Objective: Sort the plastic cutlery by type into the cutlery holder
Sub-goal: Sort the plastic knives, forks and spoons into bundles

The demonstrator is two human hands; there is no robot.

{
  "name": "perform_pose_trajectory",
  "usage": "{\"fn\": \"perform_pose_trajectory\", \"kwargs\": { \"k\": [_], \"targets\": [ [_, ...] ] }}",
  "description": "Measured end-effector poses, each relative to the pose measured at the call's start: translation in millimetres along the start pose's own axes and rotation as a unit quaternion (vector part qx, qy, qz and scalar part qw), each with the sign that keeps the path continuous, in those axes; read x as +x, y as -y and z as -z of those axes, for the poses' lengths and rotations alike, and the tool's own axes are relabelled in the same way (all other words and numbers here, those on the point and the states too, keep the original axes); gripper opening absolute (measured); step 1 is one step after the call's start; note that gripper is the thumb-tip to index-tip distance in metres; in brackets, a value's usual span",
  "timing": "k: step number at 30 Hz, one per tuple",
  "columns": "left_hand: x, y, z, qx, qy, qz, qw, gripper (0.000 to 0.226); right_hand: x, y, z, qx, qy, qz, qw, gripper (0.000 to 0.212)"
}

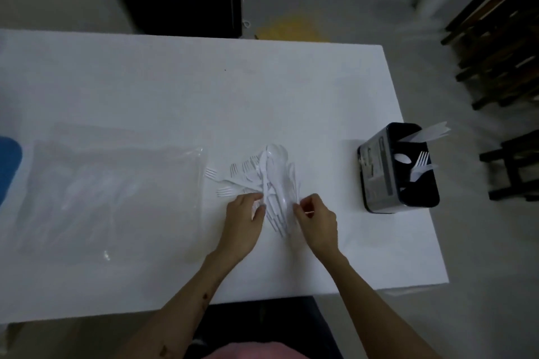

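Note:
A loose pile of white plastic cutlery [264, 181] lies in the middle of the white table [175, 90]: forks fan out to the left, spoons and handles bunch at the right. My left hand [245, 221] grips the pile's near end from the left, fingers curled on the handles. My right hand [316, 220] pinches the bunch from the right. The black cutlery holder [379, 172] stands at the table's right edge, holding knives in its far compartment and a fork and spoon in the middle one.
A large clear plastic bag [110, 195] lies flat on the left half of the table. A blue object [8, 166] shows at the left edge. Dark wooden chairs [501, 46] stand on the floor to the right, beyond the table's edge.

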State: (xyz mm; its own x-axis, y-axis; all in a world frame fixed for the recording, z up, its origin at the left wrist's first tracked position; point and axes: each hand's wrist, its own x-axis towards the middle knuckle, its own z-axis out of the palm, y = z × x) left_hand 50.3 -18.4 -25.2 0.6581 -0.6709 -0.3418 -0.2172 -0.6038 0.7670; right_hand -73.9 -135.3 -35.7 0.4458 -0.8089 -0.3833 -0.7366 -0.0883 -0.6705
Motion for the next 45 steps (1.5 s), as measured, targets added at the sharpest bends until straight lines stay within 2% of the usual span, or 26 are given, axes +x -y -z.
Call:
{"fn": "perform_pose_trajectory", "kwargs": {
  "k": [3, 6, 9, 11, 15, 18, 21, 27, 32, 41, 43, 45],
  "targets": [
    [6.7, -26.1, -1.8, -0.109, 0.009, 0.072, 0.991, 0.034, -9.5, 4.6, 1.4, 0.038, 0.080, 0.068, 0.994, 0.015],
    [15.0, -40.1, -4.3, -0.255, 0.034, 0.188, 0.948, 0.028, -16.9, 10.7, 0.8, 0.000, 0.145, 0.133, 0.980, 0.019],
    [21.8, -37.8, -3.6, -0.296, -0.021, 0.260, 0.919, 0.028, -8.4, 15.5, -0.4, -0.041, 0.097, 0.120, 0.987, 0.024],
    [24.1, -32.6, -1.4, -0.316, -0.062, 0.290, 0.901, 0.031, 4.6, 15.6, -1.0, -0.123, 0.046, 0.097, 0.987, 0.029],
    [18.9, -25.7, 2.7, -0.416, -0.070, 0.322, 0.848, 0.029, 24.1, 17.6, -1.4, -0.224, 0.082, 0.061, 0.969, 0.032],
    [19.0, -22.2, 2.5, -0.471, -0.064, 0.334, 0.814, 0.020, 28.3, 14.9, 1.1, -0.211, 0.084, 0.050, 0.973, 0.020],
    [19.8, -21.0, -2.2, -0.499, -0.059, 0.340, 0.795, 0.013, 25.9, 8.1, 5.8, -0.200, 0.073, 0.043, 0.976, 0.013],
    [16.2, -21.1, -9.9, -0.503, -0.080, 0.337, 0.792, 0.015, 19.6, 11.4, 0.3, -0.211, 0.079, 0.059, 0.973, 0.035],
    [12.5, -15.8, -6.6, -0.500, -0.075, 0.322, 0.800, 0.014, 23.5, 14.8, -0.9, -0.218, 0.090, 0.056, 0.970, 0.017],
    [12.3, -11.6, -1.8, -0.516, -0.063, 0.306, 0.798, 0.015, 16.9, 12.4, 6.2, -0.181, 0.050, 0.072, 0.980, 0.017],
    [11.8, -12.8, -1.7, -0.523, -0.057, 0.297, 0.797, 0.015, 15.1, 14.3, 6.1, -0.142, 0.024, 0.096, 0.985, 0.016],
    [12.7, -16.6, -1.0, -0.540, -0.038, 0.272, 0.796, 0.019, 14.2, 19.8, 4.5, -0.104, 0.053, 0.145, 0.982, 0.014]
  ]
}}
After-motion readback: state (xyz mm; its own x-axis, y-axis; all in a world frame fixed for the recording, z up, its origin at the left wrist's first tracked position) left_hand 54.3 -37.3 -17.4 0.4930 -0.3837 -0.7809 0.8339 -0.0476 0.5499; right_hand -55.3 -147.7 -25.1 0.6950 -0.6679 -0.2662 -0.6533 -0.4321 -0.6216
